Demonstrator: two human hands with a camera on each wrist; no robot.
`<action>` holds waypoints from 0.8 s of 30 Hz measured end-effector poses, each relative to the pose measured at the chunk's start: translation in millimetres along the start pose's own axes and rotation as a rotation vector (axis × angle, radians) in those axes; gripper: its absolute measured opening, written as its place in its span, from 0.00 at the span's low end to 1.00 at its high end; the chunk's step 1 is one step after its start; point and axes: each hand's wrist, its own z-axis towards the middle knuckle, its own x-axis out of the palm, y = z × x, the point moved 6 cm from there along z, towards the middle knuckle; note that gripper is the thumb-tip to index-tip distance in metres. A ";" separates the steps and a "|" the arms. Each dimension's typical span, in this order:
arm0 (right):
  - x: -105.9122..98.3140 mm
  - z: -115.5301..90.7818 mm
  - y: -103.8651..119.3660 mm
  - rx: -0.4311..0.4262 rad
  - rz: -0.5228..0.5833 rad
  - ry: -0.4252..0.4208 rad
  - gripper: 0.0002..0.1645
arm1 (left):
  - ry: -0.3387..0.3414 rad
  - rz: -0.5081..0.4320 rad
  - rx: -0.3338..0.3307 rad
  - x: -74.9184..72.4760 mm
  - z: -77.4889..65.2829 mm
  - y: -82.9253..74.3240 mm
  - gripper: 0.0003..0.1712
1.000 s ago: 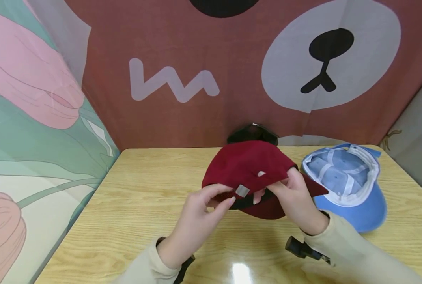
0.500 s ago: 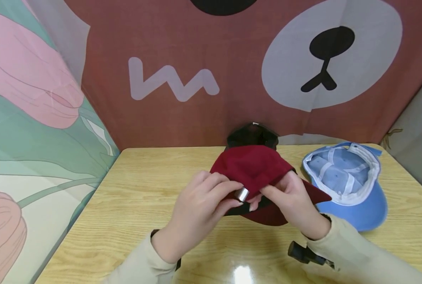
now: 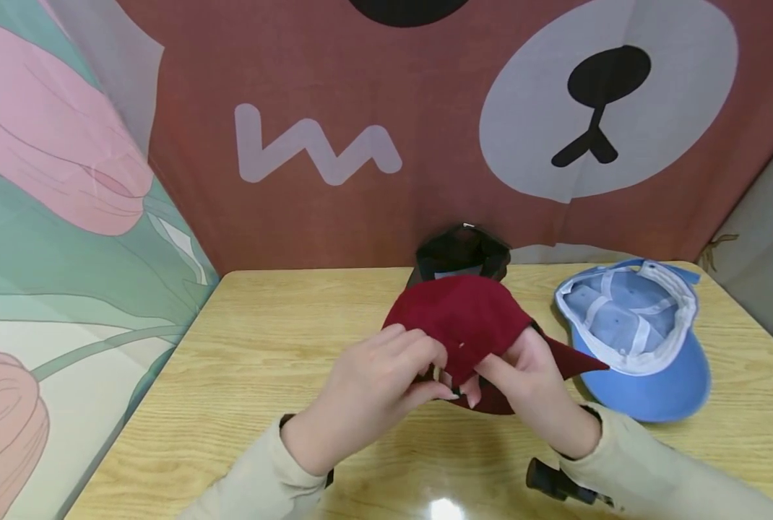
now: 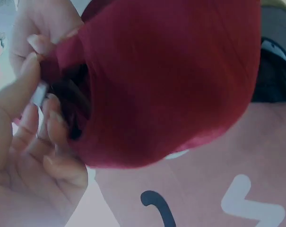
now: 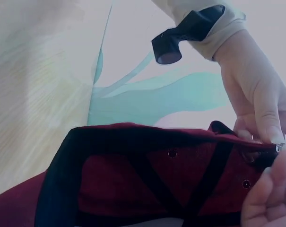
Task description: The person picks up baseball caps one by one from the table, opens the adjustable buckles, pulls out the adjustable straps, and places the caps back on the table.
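A dark red baseball cap (image 3: pixel 458 310) is held up over the table, its crown toward the back and its brim pointing to the right. My left hand (image 3: pixel 373 390) pinches the strap end at the cap's back opening, by a small silver buckle (image 5: pixel 279 147). In the head view the left fingers cover that buckle. My right hand (image 3: pixel 536 383) grips the edge of the same opening on the other side, thumb outside, some fingers inside the cap. Black lining tape (image 5: pixel 154 182) and eyelets show within the crown in the right wrist view.
On the wooden table (image 3: pixel 282 310), a light blue cap (image 3: pixel 649 390) lies upside down at the right. A black cap (image 3: pixel 458 249) stands at the back, partly behind the red one. Printed cloth (image 3: pixel 308 224) hangs behind and at the left.
The left fingers have moved from the cap's edge onto the strap and buckle, which they now hide in the head view. The red cap has come slightly lower, uncovering more of the black cap.
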 end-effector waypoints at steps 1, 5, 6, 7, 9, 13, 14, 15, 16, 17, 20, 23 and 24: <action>0.3 -0.5 0.5 -0.005 0.000 -0.003 0.17 | 0.012 0.000 0.011 0.6 0.4 -0.7 0.20; 0.2 -1.3 1.6 0.002 -0.018 -0.032 0.17 | 0.030 0.033 0.071 1.6 1.9 -2.8 0.19; -0.1 -0.8 1.4 0.014 -0.015 -0.045 0.16 | 0.029 0.038 0.082 1.9 2.2 -3.1 0.19; -0.9 0.0 1.1 0.031 -0.010 -0.062 0.16 | 0.020 0.045 0.092 2.5 2.0 -3.3 0.19; -3.4 2.6 1.1 0.059 0.015 -0.106 0.14 | 0.000 0.050 0.099 3.6 1.5 -3.5 0.18; -9.6 10.2 3.7 0.049 0.101 -0.166 0.12 | -0.068 0.002 -0.005 4.1 -1.4 1.2 0.18; -10.6 11.8 4.6 0.039 0.111 -0.170 0.13 | -0.098 -0.007 -0.046 3.1 -2.4 2.9 0.18; -11.4 12.8 5.3 0.028 0.121 -0.166 0.12 | -0.126 -0.011 -0.088 2.5 -3.5 4.8 0.19; -11.4 13.9 5.7 0.021 0.131 -0.156 0.13 | -0.153 -0.015 -0.127 2.2 -4.6 6.7 0.20; -11.0 14.6 5.8 0.021 0.138 -0.147 0.14 | -0.171 -0.022 -0.163 2.0 -5.2 8.2 0.20; -8.3 15.1 4.2 0.053 0.125 -0.125 0.12 | -0.122 -0.194 -0.306 8.5 -6.4 15.9 0.15; -6.0 16.1 1.8 0.095 0.069 -0.115 0.10 | 0.005 -0.683 -0.563 22.7 -10.3 28.0 0.12; -5.8 16.7 1.0 0.103 0.044 -0.108 0.11 | 0.026 -0.855 -0.663 26.9 -13.3 31.6 0.13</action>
